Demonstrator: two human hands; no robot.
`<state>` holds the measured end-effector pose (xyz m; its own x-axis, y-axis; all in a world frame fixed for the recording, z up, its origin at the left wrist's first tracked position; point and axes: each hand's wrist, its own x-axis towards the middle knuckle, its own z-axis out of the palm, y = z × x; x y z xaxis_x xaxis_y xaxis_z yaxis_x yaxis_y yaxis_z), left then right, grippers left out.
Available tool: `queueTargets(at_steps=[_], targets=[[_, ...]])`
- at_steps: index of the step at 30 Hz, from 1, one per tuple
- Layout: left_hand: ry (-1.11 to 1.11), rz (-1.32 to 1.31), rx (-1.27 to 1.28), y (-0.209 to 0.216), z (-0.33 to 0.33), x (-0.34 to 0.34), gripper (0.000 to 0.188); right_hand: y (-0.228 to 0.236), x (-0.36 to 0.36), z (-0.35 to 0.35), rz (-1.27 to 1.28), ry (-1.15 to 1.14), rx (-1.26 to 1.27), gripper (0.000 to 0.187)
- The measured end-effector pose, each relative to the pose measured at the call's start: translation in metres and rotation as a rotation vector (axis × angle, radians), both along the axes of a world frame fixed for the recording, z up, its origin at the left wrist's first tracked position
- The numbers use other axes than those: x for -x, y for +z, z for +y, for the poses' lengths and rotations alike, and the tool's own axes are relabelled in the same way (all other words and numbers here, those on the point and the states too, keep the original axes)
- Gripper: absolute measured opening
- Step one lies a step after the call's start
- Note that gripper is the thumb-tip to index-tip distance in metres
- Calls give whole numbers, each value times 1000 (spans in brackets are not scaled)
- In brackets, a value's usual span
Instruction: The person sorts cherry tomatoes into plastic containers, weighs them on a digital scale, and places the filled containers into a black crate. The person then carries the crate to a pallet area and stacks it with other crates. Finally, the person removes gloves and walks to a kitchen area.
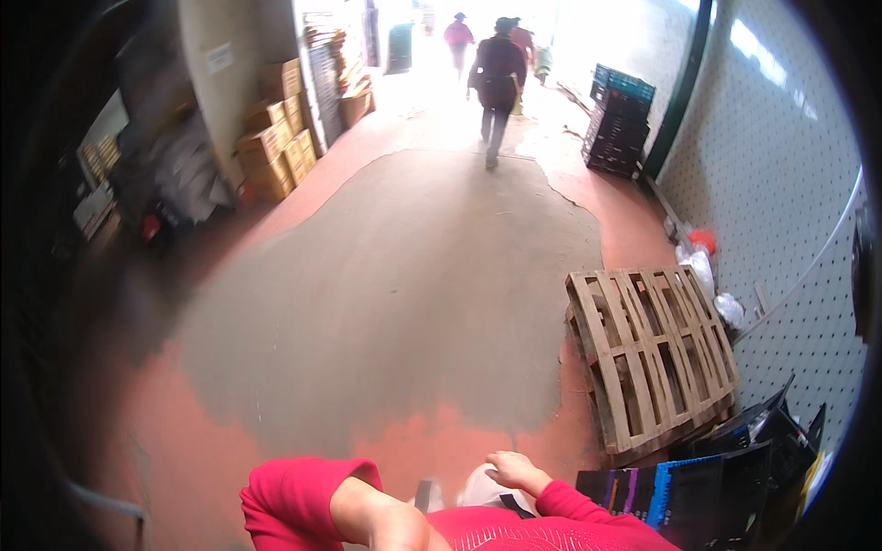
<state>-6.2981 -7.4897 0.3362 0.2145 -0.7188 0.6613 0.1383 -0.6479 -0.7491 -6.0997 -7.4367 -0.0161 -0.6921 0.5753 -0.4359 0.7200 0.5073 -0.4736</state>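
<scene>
My right hand (517, 471) is held in front of my red top at the lower middle, its fingers curled in and pointing left. It overlaps a white shape (480, 489) with a dark strip, whose kind I cannot make out. Whatever the fingers may hold is hidden. My left forearm (360, 512) comes out of a red sleeve (299, 500) and bends toward the lower edge. The skin near my left wrist shows, but those fingers are out of sight.
Wooden pallets (657, 358) lean at the right beside black crates (717, 496). Farther off stand stacked crates (620, 119) and cardboard boxes (276, 147). A person in dark clothes (499, 78) is on the floor ahead, with others beyond. A grey patch (395, 294) covers the reddish floor.
</scene>
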Motion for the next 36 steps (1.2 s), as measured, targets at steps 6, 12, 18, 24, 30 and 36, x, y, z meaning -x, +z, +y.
queueTargets(at_steps=[6,12,18,24,30,36], targets=[[-55,-30,68,-26,239,74,27,-64,14,171,-384,-126,198,35],[2,127,-30,-5,492,131,23,-75,113,439,-256,-156,167,32],[66,267,-86,22,718,197,16,-9,218,737,42,-127,-147,25],[46,312,-102,-6,974,272,14,-53,280,1005,-87,-128,-40,26],[26,193,-164,12,1218,323,15,-136,194,1166,-399,-439,208,36],[28,215,-77,4,1470,360,14,-183,122,1266,-646,-841,437,37]])
